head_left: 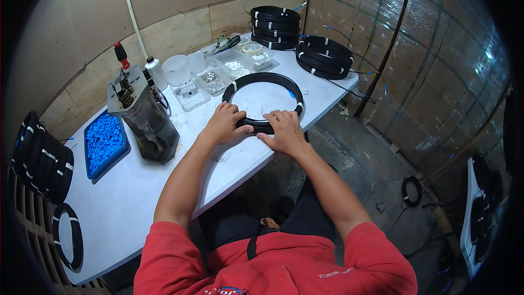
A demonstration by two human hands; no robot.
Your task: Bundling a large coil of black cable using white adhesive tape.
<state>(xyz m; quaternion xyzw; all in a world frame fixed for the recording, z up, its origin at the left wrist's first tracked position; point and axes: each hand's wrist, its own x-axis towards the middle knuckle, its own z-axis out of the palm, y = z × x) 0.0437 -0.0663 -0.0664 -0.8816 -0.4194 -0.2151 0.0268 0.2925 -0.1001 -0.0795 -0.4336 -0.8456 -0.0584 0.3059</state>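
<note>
A coil of black cable (pixel 266 77) lies on the white table (pixel 232 172) in front of me, bound with short white ties. A small bit of blue shows at its inner right side. My left hand (pixel 225 122) grips the near left part of the ring, its fingers curled over the top and the thumb along the near edge. Around the near right part, my right hand (pixel 285 132) is closed in the same way. The two thumbs nearly meet at the front of the coil, and the hands cover much of its near side.
Beyond lie stacked coils (pixel 275 22), a looser pile (pixel 324 57) with cable ends over the edge, and clear boxes of small parts (pixel 210 82). Leftward stand a metal hand press (pixel 150 125), a tray of blue pieces (pixel 103 142) and more coils (pixel 46 158).
</note>
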